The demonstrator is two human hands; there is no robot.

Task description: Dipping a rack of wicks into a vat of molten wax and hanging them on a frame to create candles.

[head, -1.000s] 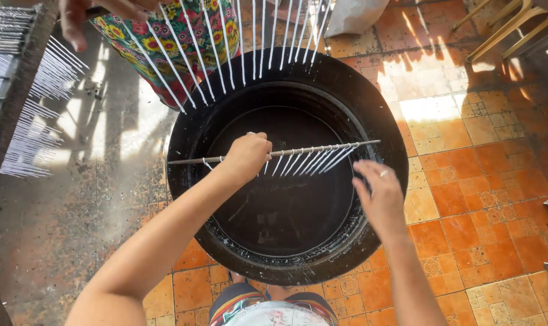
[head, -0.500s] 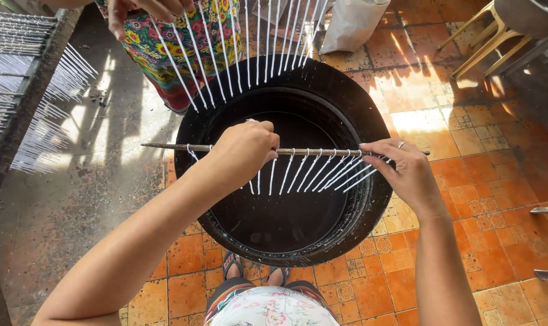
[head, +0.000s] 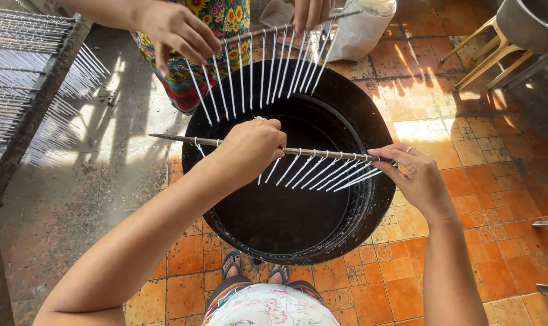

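**Thin rod of white dipped strands held level over black basin**

Left hand closed in a fist round the thin grey metal rod, near its middle. Right hand pinches the rod's far end, fingers curled, thumb on top, also touching the outermost strands. Rod sits roughly horizontal above the wide round black basin, which holds dark liquid; white crust along the inner rim.

From the rod hangs a row of thin white coated strands, all swung toward the person, close together but mostly apart from one another.

Handling, as a judgement: rod looks light and stiff; strands look slender, soft-coated, probably breakable and smearable, so take hold on the bare rod, not the strands. Two-point grip, middle plus end, keeps it level. Coating may be wet, can't tell.

Across the basin a co-worker in a flowered garment holds a second rod of longer white strands, one co-worker's hand at its left end, another at the top edge. Dark rack of more white strands at left. Orange patterned floor tiles to the right, white bag at the top.
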